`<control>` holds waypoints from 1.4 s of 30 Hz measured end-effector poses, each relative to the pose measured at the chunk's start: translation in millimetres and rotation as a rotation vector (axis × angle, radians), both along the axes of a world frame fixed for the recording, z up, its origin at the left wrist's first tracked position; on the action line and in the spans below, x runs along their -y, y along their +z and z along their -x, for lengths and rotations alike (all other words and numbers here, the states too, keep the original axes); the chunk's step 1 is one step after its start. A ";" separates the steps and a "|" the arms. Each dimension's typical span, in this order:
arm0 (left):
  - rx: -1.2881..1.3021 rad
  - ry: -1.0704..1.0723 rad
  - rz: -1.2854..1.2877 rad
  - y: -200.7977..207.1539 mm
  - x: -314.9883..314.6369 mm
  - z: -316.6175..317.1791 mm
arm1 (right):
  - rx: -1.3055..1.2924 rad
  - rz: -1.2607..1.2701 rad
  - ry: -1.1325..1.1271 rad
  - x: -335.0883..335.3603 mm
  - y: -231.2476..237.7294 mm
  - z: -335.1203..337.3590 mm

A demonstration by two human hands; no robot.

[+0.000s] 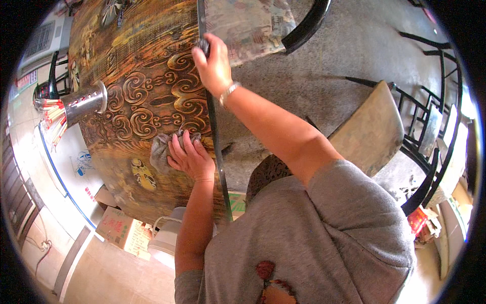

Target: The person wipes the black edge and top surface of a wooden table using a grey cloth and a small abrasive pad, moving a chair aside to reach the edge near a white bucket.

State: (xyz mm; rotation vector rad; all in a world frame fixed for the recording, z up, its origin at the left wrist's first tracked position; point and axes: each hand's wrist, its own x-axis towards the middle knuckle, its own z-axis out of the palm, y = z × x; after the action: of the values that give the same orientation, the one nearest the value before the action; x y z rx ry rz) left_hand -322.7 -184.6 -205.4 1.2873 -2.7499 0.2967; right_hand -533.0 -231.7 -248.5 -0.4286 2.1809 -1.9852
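My left hand [190, 156] lies on a crumpled grey cloth [161, 152], its fingers bent over the cloth and pressing it to the tabletop. The wooden table [131, 61] is brown and dark, with a raised scroll pattern and painted masks. Farther out, at the table's right edge, my right hand [214, 63] has its thumb and fingers closed around a small, dark, shiny rounded thing [203, 46]. What exactly that is, I cannot make out. A metal cylinder [85, 103] holding red-and-white wrapped sticks [52, 117] stands at the table's left side.
A chair with a patterned seat [248, 28] and a black curved back [309, 25] stands against the table's far right. More black-framed chairs [422, 116] are at the right. Below the table's near edge are a white bucket [164, 240] and a cardboard box [115, 226].
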 end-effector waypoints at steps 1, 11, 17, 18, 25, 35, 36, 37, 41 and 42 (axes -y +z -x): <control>0.015 -0.003 0.024 2.0 0.4 -0.4 | 0.095 -0.041 -0.023 9.7 3.5 6.8; -0.056 0.024 -0.048 -0.6 2.8 -1.6 | -0.149 -0.102 0.182 -49.5 -7.1 -63.3; -0.028 0.053 -0.045 -0.7 1.0 -6.6 | -0.011 -0.127 0.109 -2.0 3.5 -0.9; -0.028 0.049 -0.052 -0.7 1.8 -6.7 | -0.074 -0.104 0.107 -9.4 -1.1 -14.1; -0.035 0.061 -0.035 -1.8 3.0 -5.5 | 0.048 -0.147 0.467 -104.1 14.3 -120.6; -0.084 0.059 -0.057 -4.5 2.4 -9.4 | -0.396 -0.043 0.413 -66.7 1.4 -69.7; -0.060 0.065 -0.065 -2.1 1.5 -8.1 | -0.305 -0.048 0.325 -48.2 3.5 -55.6; -0.041 0.066 -0.073 -0.8 2.0 -6.6 | -0.218 -0.054 0.233 -31.7 8.3 -40.1; -0.053 0.056 -0.042 -3.5 2.4 -6.9 | -0.210 -0.103 0.179 -17.4 13.7 -24.9; -0.046 0.063 -0.051 -4.3 1.5 -6.8 | -0.242 -0.094 0.224 -31.1 10.1 -37.5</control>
State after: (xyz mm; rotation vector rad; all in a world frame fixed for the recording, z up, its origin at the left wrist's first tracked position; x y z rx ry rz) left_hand -315.9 -186.1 -209.7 1.3774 -2.6993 0.1995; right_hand -495.5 -200.6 -238.4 -0.8967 2.2346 -1.7841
